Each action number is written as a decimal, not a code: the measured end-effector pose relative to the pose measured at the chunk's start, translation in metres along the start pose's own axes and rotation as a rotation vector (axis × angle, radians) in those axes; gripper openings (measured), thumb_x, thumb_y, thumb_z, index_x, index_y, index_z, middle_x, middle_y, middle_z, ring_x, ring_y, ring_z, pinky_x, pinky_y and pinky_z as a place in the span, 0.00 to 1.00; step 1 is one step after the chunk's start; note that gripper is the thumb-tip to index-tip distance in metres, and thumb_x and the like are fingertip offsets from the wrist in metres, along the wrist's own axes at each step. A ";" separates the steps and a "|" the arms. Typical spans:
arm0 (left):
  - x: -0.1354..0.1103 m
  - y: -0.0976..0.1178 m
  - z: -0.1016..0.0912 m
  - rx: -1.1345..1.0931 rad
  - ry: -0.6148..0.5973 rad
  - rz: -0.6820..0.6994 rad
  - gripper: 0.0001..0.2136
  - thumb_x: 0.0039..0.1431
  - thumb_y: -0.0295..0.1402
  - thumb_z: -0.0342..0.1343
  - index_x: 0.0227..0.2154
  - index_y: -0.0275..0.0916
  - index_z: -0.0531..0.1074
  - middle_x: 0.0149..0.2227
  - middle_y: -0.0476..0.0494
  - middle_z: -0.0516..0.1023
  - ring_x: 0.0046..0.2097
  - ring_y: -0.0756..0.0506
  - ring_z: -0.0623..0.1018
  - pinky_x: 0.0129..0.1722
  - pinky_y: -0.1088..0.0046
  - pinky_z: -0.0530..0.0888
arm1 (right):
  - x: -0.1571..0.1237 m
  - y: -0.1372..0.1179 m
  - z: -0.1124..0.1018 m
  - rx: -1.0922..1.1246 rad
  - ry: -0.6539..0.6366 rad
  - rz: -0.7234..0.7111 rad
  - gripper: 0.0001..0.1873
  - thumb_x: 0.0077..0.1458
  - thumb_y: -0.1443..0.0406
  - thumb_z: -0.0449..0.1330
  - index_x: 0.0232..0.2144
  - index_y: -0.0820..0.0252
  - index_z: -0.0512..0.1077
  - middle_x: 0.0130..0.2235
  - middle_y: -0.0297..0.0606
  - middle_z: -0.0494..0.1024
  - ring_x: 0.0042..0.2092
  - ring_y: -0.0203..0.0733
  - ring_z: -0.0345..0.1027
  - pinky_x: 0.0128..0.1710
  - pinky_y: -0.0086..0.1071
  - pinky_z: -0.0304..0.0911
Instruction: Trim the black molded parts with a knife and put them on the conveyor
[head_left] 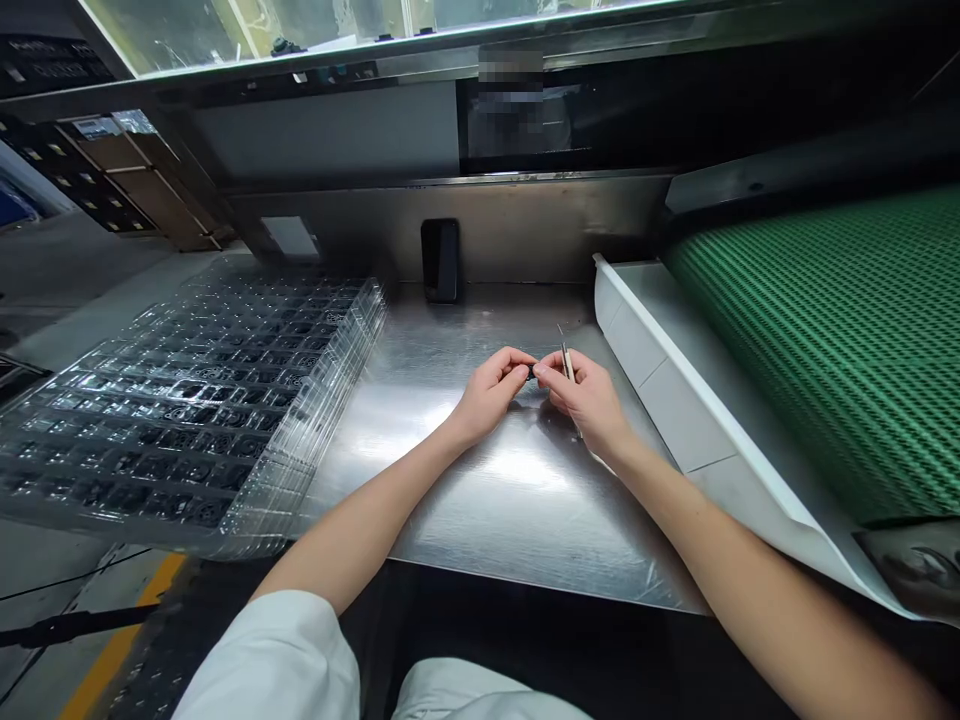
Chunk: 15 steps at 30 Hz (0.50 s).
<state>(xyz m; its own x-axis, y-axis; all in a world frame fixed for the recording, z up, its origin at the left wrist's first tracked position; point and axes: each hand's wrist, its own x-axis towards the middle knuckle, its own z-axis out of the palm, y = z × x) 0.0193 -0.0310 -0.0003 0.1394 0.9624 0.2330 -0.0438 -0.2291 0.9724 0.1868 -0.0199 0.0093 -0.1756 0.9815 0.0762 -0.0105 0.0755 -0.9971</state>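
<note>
Sleeve (274, 655), trays (289, 450) holding dark parts (196, 466)

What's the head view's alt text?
Bare left hand and right hand hold a small black part over a shiny metal table, the right also gripping a thin beige tool. Stacked clear plastic trays lie left; a white-rimmed tray and green textured belt, right.

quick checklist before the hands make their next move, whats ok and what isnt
1. Small dark part held: ok, between the fingertips of the left hand and right hand.
2. Thin tool held: ok, in the right hand, tip pointing toward the metal back panel.
3. Phone apart from the hands: ok, propped against that panel.
4. Clear trays apart from the hands: ok, stacked at the left.
5. Part's condition: cannot tell, fingers cover most of it.
</note>
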 end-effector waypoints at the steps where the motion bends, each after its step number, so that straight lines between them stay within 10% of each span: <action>1: -0.002 0.003 -0.001 0.085 0.010 0.026 0.11 0.67 0.40 0.57 0.42 0.38 0.76 0.31 0.49 0.74 0.32 0.49 0.70 0.33 0.74 0.66 | 0.000 -0.001 0.000 0.000 -0.005 -0.001 0.27 0.47 0.44 0.73 0.34 0.59 0.73 0.29 0.33 0.70 0.25 0.32 0.51 0.23 0.30 0.45; 15: -0.012 0.019 0.002 0.460 0.021 0.140 0.09 0.71 0.35 0.51 0.46 0.43 0.75 0.33 0.49 0.79 0.34 0.46 0.74 0.41 0.70 0.67 | -0.002 -0.009 0.003 0.125 -0.068 0.098 0.28 0.42 0.45 0.75 0.26 0.59 0.71 0.20 0.27 0.59 0.22 0.29 0.44 0.22 0.29 0.38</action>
<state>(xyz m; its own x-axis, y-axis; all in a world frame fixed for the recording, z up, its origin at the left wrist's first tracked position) 0.0190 -0.0473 0.0155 0.1433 0.9195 0.3659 0.3820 -0.3925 0.8367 0.1848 -0.0233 0.0176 -0.2477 0.9687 -0.0175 -0.1117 -0.0465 -0.9926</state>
